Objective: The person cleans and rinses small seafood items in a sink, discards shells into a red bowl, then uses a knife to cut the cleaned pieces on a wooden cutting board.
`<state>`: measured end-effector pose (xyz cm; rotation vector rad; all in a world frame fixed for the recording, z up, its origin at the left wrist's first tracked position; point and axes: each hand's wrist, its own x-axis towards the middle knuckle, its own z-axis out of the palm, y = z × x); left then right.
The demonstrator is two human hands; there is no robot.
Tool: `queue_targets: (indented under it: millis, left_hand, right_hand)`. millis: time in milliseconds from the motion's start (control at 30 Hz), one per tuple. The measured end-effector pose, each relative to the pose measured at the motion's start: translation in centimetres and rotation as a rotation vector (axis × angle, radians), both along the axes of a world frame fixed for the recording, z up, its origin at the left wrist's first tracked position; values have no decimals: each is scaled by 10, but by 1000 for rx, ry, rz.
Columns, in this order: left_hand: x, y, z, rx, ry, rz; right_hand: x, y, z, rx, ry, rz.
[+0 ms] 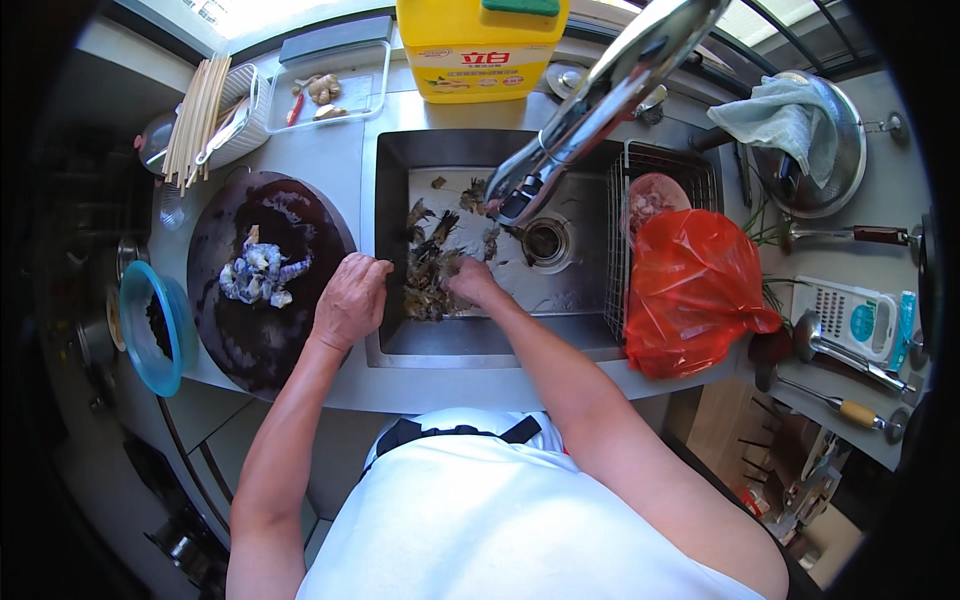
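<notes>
The stainless-steel sink (575,290) occupies the centre of the frame. The left hand (354,292) is positioned left of centre, over the gap between the round dark chopping board (222,340) and the sink's left rim. Its fingers are curled with the tips drawn together; whether anything is clamped between them cannot be told. The right hand (472,282) reaches into the sink, at the right side of a heap of brown shrimp heads and shells (425,290). Its fingertips are small and partly hidden here, so its grip cannot be determined.

The peeled shrimp (262,275), grey-blue and glossy, lie in a cluster on the chopping board, left of centre in the frame. Further shell pieces lie near the drain (547,243). The chrome faucet (610,95) extends into the sink from the upper right.

A wire rack (616,270) stands along the sink's right side, with a red plastic bag (690,290) against it. A yellow jug (480,60) stands at top centre. A clear tray (365,95) at upper left contains ginger (323,89) and a red chilli (296,108).
</notes>
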<state>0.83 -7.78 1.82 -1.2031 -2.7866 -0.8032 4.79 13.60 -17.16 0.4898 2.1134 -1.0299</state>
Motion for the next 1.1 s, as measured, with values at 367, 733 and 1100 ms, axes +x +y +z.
queue_targets:
  millis: [367, 733, 1100]
  left_hand:
    - [-1, -1, -2, -12, 8, 6]
    - [-1, -2, -3, -50, -12, -3]
    - [-2, 1, 1, -53, 19, -8]
  right_hand:
    - [-2, -62, 5, -158, 1, -27]
    - [2, -67, -7, -461, -209, -148]
    - [-19, -25, -6, -631, 76, -577]
